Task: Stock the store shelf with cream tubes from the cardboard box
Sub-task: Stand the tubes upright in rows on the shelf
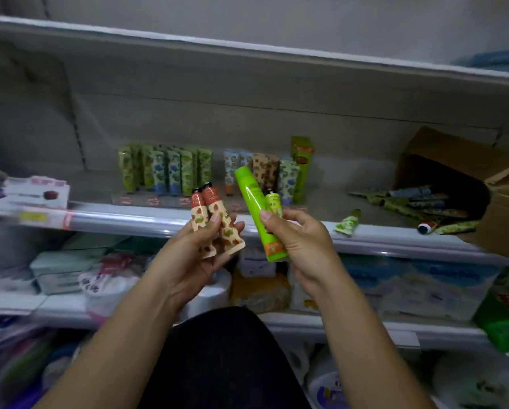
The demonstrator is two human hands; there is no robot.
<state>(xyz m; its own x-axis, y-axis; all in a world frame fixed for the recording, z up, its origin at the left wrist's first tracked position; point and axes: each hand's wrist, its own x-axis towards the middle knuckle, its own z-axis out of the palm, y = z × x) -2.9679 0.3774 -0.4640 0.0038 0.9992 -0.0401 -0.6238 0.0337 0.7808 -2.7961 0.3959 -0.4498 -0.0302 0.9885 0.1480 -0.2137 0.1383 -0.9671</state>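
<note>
Before the shelf (159,222), the left hand (197,255) is gripping two red tubes (210,202) and the right hand (303,246) two green tubes (249,196) in curled fingers (291,215), probably sorting by kind; more are spilling from the box (460,160) at the shelf's right.

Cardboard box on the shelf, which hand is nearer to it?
Right. The right hand, gripping green tubes, is left of the cardboard box; the left hand, gripping two orange tubes, is farther left.
</note>
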